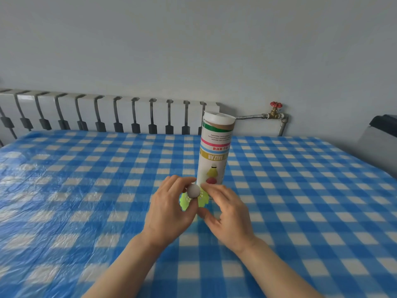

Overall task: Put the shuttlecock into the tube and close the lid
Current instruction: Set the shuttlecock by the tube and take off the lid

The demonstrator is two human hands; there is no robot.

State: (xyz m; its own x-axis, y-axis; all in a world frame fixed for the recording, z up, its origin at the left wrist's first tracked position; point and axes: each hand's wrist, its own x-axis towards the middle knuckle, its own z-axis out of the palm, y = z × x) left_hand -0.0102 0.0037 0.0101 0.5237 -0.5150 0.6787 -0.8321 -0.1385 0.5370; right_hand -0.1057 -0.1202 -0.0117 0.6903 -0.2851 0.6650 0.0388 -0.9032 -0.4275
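Note:
A neon yellow-green shuttlecock (203, 197) with a white cork tip stands on the table between my two hands, cork tip up. My left hand (171, 209) curls around its left side, fingers on the cork and skirt. My right hand (225, 208) touches the skirt from the right with fingertips and thumb. Just behind them a tall printed cardboard tube (214, 153) stands upright, its label upside down, with a white lid (219, 117) on its top end.
The table wears a blue-and-white checked cloth (86, 190) under clear plastic. A white radiator (107, 112) lines the wall behind. A pipe with a red valve (275, 108) sits at the back right, and a dark object (382, 125) at the right edge.

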